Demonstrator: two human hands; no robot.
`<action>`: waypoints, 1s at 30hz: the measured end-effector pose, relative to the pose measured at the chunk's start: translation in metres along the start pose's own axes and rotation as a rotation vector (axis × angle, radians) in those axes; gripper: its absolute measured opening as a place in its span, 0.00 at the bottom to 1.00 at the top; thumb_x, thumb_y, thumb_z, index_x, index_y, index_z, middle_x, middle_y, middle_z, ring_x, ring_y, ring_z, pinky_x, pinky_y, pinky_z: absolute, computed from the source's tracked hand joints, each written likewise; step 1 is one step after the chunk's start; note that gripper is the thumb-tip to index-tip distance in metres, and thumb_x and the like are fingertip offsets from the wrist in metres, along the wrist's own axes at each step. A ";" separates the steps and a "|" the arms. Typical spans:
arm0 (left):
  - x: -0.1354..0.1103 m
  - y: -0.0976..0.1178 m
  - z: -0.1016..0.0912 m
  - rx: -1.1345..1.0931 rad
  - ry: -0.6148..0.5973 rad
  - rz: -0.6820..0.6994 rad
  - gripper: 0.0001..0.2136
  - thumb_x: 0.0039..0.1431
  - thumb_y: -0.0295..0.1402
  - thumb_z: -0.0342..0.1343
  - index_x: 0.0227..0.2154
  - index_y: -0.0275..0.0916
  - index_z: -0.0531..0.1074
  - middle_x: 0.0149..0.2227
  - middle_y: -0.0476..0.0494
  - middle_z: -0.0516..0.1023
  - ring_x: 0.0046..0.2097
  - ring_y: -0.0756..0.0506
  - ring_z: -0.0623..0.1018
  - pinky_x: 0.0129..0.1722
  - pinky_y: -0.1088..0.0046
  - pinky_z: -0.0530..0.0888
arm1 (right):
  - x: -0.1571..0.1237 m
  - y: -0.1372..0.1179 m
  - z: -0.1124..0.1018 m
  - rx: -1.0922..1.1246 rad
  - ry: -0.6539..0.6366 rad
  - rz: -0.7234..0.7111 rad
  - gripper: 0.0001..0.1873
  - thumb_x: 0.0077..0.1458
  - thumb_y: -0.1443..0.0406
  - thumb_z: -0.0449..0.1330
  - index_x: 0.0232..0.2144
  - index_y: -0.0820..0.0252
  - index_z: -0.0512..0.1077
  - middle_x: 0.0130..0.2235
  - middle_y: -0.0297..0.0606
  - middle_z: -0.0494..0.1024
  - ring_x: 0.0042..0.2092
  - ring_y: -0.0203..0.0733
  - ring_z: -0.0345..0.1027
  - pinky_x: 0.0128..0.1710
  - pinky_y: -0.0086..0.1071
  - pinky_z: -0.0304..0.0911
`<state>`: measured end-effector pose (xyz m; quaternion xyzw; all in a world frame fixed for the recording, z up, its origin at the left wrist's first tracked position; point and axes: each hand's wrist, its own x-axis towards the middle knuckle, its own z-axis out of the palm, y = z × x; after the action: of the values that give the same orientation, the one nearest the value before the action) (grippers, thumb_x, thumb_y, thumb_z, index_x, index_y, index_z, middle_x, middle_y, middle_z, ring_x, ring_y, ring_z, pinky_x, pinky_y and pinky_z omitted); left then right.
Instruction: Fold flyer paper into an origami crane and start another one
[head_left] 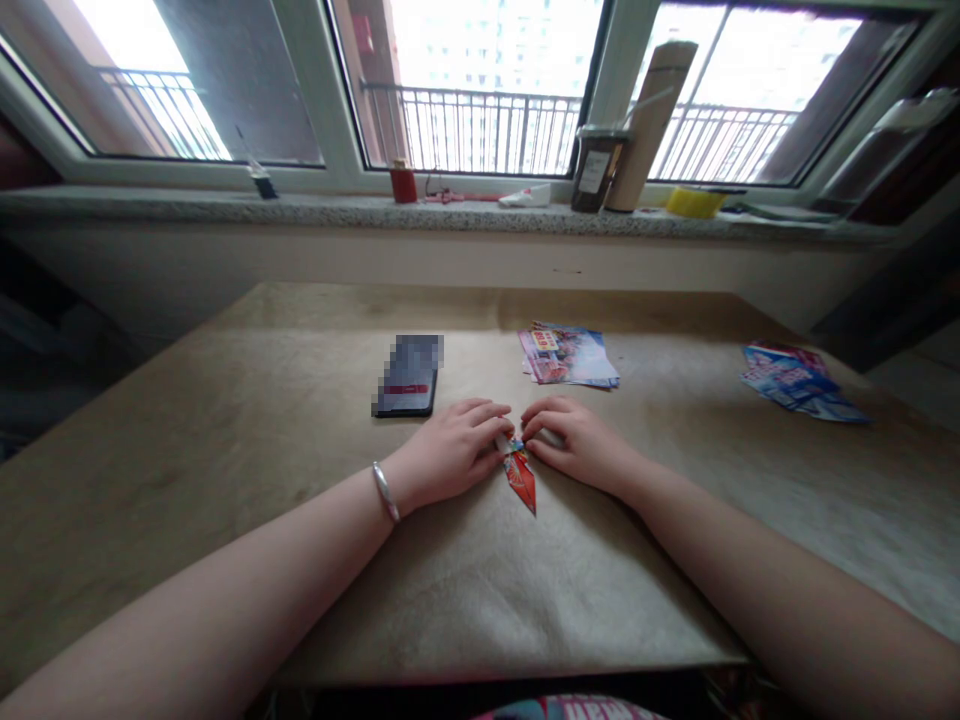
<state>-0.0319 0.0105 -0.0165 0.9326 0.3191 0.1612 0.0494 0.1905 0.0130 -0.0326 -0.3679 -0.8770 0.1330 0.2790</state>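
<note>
A small folded piece of printed paper, mostly orange-red with a pointed end toward me, lies on the table between my hands. My left hand has its fingers bent over the paper's upper left part, gripping it there. On the other side, my right hand pinches the paper's upper right edge with thumb and fingertips. The fingers cover part of the upper folds. A silver bangle circles my left wrist.
A dark phone lies beyond my left hand. Printed paper sheets are stacked ahead, and more colourful sheets lie at the right. On the windowsill stand a red spool, a dark jar, a cardboard tube and yellow tape.
</note>
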 end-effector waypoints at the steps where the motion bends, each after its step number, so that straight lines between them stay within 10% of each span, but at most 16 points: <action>1: 0.000 0.000 0.000 -0.004 -0.007 0.006 0.14 0.62 0.35 0.50 0.48 0.39 0.67 0.51 0.40 0.70 0.55 0.42 0.67 0.55 0.61 0.66 | 0.000 -0.001 0.000 0.004 -0.004 -0.005 0.04 0.53 0.68 0.58 0.30 0.57 0.73 0.40 0.39 0.75 0.44 0.41 0.67 0.48 0.39 0.62; 30: -0.002 -0.002 0.004 -0.151 0.042 0.020 0.30 0.56 0.35 0.56 0.60 0.41 0.53 0.47 0.39 0.68 0.44 0.44 0.72 0.44 0.65 0.72 | 0.003 -0.013 0.000 0.020 -0.020 -0.018 0.03 0.52 0.67 0.58 0.29 0.57 0.73 0.38 0.38 0.77 0.44 0.42 0.69 0.48 0.38 0.62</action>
<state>-0.0328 0.0109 -0.0213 0.9258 0.2976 0.2049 0.1111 0.1811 0.0059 -0.0256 -0.3559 -0.8817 0.1429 0.2749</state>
